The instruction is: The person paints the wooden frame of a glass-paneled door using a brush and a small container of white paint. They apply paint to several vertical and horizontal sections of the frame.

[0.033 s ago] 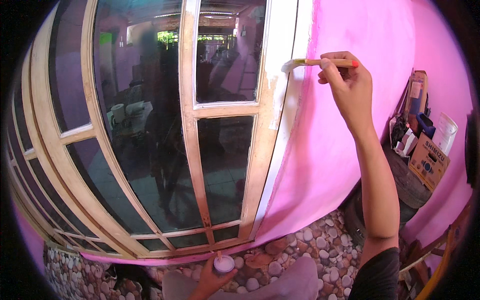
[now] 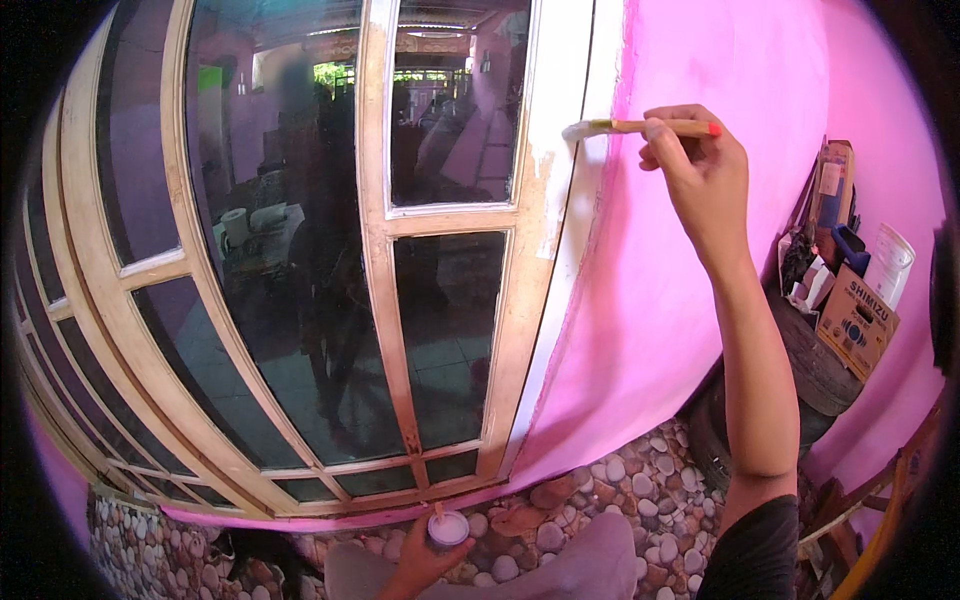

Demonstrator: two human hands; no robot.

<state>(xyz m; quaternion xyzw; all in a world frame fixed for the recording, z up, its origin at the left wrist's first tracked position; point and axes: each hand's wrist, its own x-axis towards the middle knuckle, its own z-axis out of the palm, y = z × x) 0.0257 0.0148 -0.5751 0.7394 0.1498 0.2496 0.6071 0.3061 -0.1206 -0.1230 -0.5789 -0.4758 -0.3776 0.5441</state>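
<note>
White coat (image 2: 560,75) only partway down

Glazed wooden frame (image 2: 520,320): upper right edge white, ending raggedly; bare tan wood below and leftward apparently remains. Right hand (image 2: 700,170): fingers pinch a wooden paintbrush (image 2: 629,126), bristles whitened, at that edge. Left hand (image 2: 420,556): fingers hold a small cup of pale paint (image 2: 447,543) below the bottom edge

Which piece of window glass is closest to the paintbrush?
The upper right pane, just left of the paintbrush in the right hand. The lower right pane sits below it, and the tall wide pane and others are farther left.
</note>
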